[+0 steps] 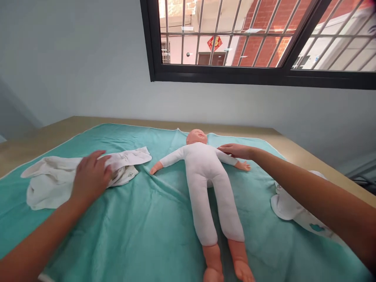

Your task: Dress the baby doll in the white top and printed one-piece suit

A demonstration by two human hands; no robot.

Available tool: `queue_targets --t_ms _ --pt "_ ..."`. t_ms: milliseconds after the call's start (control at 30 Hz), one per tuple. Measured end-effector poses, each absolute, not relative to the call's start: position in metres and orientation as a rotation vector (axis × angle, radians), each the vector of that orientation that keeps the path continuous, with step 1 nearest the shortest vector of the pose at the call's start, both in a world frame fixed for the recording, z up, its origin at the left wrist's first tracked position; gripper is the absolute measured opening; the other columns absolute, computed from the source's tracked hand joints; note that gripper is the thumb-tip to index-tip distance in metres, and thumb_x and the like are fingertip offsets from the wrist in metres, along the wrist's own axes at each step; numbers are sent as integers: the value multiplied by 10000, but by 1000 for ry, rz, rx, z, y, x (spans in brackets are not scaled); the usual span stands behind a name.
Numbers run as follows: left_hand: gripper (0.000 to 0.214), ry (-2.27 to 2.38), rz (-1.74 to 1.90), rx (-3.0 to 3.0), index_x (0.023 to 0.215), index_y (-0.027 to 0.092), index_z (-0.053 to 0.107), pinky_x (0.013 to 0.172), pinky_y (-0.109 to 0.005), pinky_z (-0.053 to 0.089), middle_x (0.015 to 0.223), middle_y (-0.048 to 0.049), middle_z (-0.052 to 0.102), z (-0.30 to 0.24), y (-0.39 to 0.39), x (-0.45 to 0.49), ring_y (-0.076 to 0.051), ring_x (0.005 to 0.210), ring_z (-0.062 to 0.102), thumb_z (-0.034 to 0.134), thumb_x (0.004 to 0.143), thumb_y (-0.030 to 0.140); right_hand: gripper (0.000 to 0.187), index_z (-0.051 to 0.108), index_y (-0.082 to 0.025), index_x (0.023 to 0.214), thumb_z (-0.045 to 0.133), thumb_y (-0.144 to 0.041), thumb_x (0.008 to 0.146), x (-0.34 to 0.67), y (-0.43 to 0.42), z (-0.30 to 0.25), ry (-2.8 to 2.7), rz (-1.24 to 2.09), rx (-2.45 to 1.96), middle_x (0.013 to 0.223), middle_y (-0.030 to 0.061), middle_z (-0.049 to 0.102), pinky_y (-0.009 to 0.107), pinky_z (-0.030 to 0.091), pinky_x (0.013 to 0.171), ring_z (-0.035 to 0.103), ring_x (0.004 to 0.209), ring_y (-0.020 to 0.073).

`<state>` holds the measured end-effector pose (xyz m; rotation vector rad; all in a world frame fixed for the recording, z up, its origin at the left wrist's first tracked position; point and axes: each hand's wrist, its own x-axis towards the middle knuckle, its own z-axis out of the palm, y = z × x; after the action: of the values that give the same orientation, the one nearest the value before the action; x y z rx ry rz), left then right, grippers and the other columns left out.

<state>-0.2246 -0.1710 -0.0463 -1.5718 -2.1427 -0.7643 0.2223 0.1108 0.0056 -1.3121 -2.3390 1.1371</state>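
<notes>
A baby doll [202, 168] with a white cloth body lies on its back, arms spread and bare feet toward me. My right hand [235, 150] reaches in from the right, fingers stretched out at the doll's upper arm and seemingly resting on it. On the left, my left hand [92, 174] is over a crumpled white baby garment [49, 180], fingers loosely bent and apart. It looks to be touching the cloth; its fingertips show no clear grip. Another white cloth item [288, 205] with a green patch lies at the right, partly hidden behind my right forearm.
A teal blanket [141, 239] with some creases covers most of the wooden table [243, 130]. Behind the table's far edge rises a pale wall [88, 70] with a dark-framed, barred window [217, 73]. Dark items stand beyond the table's right edge.
</notes>
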Motion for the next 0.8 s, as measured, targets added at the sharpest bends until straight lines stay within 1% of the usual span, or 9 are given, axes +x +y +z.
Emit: queue_targets --t_ms 100,200,300,400,467,567,700,767,800 --pt "356 -1971 -789 -1862 1148 156 569 1125 -425 321 1321 -115 559 -47 -143 -166 -285 1283 474 386 902 337 466 700 -216 1040 598 -597 792 254 96 9 -2353 1081 -1408 1066 66 691 401 450 926 600 998 254" --pt "340 -2084 -944 -2006 1095 189 591 1039 -405 421 1155 -98 643 -53 -119 -104 -260 1135 574 409 906 406 429 678 -255 1128 596 -547 825 295 53 18 -2235 965 -1346 1183 52 666 425 433 973 585 1082 268" --pt "408 -2404 -1117 -2084 1075 189 598 921 -404 499 1038 -83 676 -60 -97 -52 -265 1000 630 479 847 506 388 699 -277 1098 601 -544 835 342 -2 28 -2060 868 -1344 1176 44 678 448 423 1013 581 1117 282" --pt "547 -2718 -1403 -2033 1140 156 578 853 -411 530 1108 -116 670 -59 -78 -17 -282 988 646 511 806 584 342 730 -281 999 637 -554 815 383 -48 24 -1798 831 -1395 1113 54 703 449 456 998 614 1083 291" --pt "564 -2850 -1639 -1894 1165 156 575 851 -413 535 1174 -130 658 -54 -69 -3 -289 1019 644 504 818 595 347 733 -262 956 667 -560 792 399 -67 10 -1612 946 -1402 1058 73 718 451 486 974 649 1030 296" --pt "500 -2859 -2013 -1726 1142 187 607 924 -391 510 1207 -115 667 -46 -65 13 -287 1104 619 523 838 575 384 720 -232 974 694 -559 773 395 -76 -20 -1441 1279 -1309 1062 102 721 458 524 937 672 1008 307" --pt "457 -2695 -2575 -1770 1145 216 619 915 -348 518 1225 -113 665 -53 -72 22 -263 1109 629 535 854 559 358 677 -235 1070 668 -498 826 344 -55 -41 -1297 1643 -1058 1234 108 661 449 500 1005 589 1195 296" --pt "452 -2689 -2682 -1735 1155 213 599 886 -365 539 1242 -123 647 -61 -79 14 -249 1061 651 547 847 539 292 662 -227 1044 644 -447 852 311 -36 -42 -1156 1794 -1011 1255 107 646 436 494 1027 569 1231 275" --pt "451 -2706 -2637 -1688 1148 201 590 872 -377 547 1248 -131 636 -63 -83 6 -247 1045 655 566 833 522 251 657 -222 1011 633 -421 860 296 -26 -42 -1082 1862 -1021 1226 108 658 426 498 1027 582 1217 264"
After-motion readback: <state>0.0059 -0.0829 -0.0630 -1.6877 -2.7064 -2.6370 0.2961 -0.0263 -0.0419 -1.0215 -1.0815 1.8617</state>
